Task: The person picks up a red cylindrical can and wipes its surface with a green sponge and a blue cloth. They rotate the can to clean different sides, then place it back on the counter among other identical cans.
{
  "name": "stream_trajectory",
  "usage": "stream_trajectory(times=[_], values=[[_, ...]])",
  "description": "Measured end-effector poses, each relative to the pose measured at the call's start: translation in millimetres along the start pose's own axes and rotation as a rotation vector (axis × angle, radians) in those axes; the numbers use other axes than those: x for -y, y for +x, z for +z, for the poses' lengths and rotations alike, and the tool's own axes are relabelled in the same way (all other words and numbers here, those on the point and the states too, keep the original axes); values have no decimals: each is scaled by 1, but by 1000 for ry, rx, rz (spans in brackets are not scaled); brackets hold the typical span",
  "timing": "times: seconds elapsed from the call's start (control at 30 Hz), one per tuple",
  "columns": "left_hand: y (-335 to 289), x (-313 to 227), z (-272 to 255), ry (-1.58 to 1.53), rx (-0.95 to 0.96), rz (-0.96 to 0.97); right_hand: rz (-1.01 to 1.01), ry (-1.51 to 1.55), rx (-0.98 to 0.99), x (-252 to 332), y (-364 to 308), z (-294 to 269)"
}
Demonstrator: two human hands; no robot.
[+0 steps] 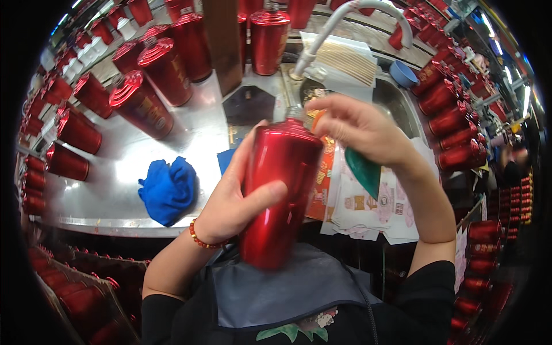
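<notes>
My left hand (234, 198) is wrapped round a glossy red bottle (282, 190), its thumb across the front. The bottle is tilted, its narrow clear neck (294, 111) pointing up and away from me. Beside the neck is my right hand (359, 127), fingers curled and slightly blurred. From under its palm sticks out a flat, pointed green piece (365, 172), and a bit of orange shows at the fingers; these look like parts of one hand tool. Whether the right fingers touch the neck, I cannot tell. A crumpled blue cloth (168, 191) lies on the metal worktop (109, 201) to the left.
Several red bottles (141, 103) stand on the worktop at left, and more (457, 132) line the right. A brown post (223, 46) rises at the back. A white curved pipe (333, 29) arches over a sink (397, 106) with a blue bowl (403, 73). Printed sheets (368, 210) lie at right.
</notes>
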State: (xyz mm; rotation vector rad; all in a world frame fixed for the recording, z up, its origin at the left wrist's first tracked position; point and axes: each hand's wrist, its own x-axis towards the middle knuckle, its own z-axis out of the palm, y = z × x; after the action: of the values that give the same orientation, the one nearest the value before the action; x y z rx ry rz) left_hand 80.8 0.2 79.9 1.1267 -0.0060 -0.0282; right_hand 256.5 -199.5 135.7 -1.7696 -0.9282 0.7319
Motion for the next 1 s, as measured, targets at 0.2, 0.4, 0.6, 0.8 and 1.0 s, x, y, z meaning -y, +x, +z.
stream_trajectory(times=[0.2,0.4,0.6,0.8,1.0], values=[[-4,15,-28,-82,-223,-61,281,101,249,-36,24,58],[18,19,-41,-156,-220,-47,187,165,125,-47,40,63],[24,33,-43,-173,-239,1,167,266,11,-39,35,66],[17,28,-45,102,-276,100,393,-243,-178,-88,79,-63],[17,36,-39,131,-360,113,562,-708,-164,-192,115,-112]])
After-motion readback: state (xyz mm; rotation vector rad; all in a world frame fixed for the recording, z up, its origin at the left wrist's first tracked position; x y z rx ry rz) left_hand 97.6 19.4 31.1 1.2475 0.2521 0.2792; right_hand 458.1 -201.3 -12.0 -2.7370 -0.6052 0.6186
